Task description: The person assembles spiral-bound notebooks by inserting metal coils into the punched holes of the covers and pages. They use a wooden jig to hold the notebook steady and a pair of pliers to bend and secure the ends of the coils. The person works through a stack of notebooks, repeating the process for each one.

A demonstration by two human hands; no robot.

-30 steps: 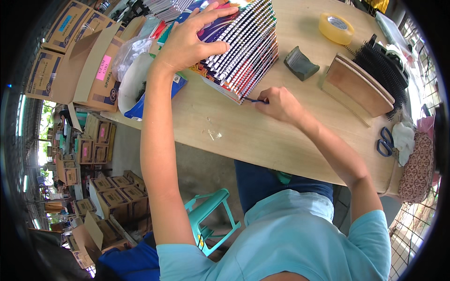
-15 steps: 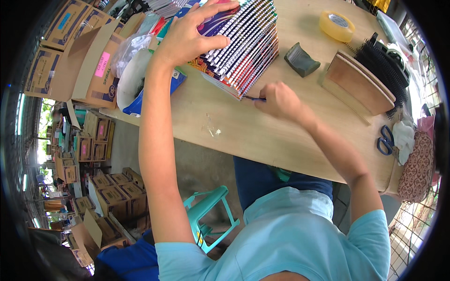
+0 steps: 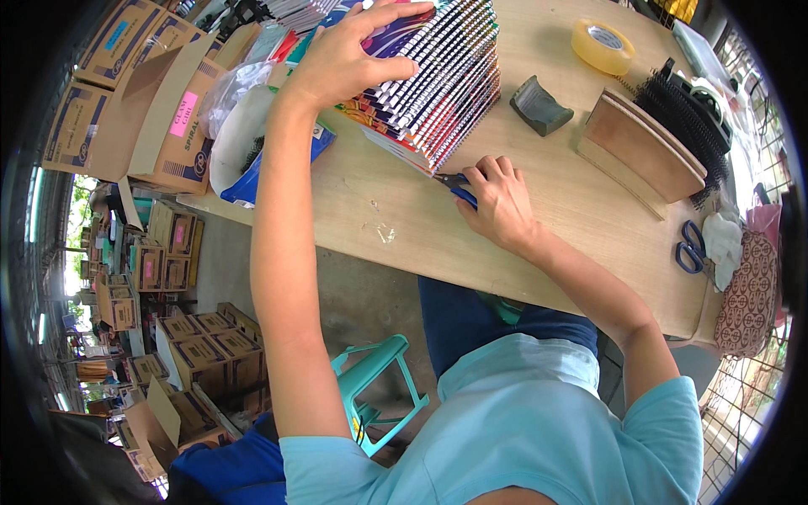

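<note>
A tall stack of spiral-bound notebooks (image 3: pixel 450 80) with colourful covers leans at the top middle of the table, its coils facing right. My left hand (image 3: pixel 349 59) lies on the top cover, fingers spread and thumb stretched toward the coils. In my right hand (image 3: pixel 501 202) is a pair of blue-handled pliers (image 3: pixel 459 190). Their handles are spread and the dark jaws reach the near bottom corner of the stack, at the end of a low coil. Whether the jaws grip the wire is too small to tell.
Small scraps (image 3: pixel 383 231) lie left of the pliers. Rightward are a dark curved block (image 3: pixel 541 107), a tape roll (image 3: pixel 603 46), a wooden holder (image 3: pixel 644 147) beside black coils (image 3: pixel 694 118), and blue-handled scissors (image 3: pixel 692 248). A blue-and-white container (image 3: pixel 238 156) and cartons (image 3: pixel 172 126) stand left.
My right hand has turned and opened its grip somewhat, so the pliers' handles now show spread apart. The jaws stay at the stack's corner. My left hand has barely moved.
</note>
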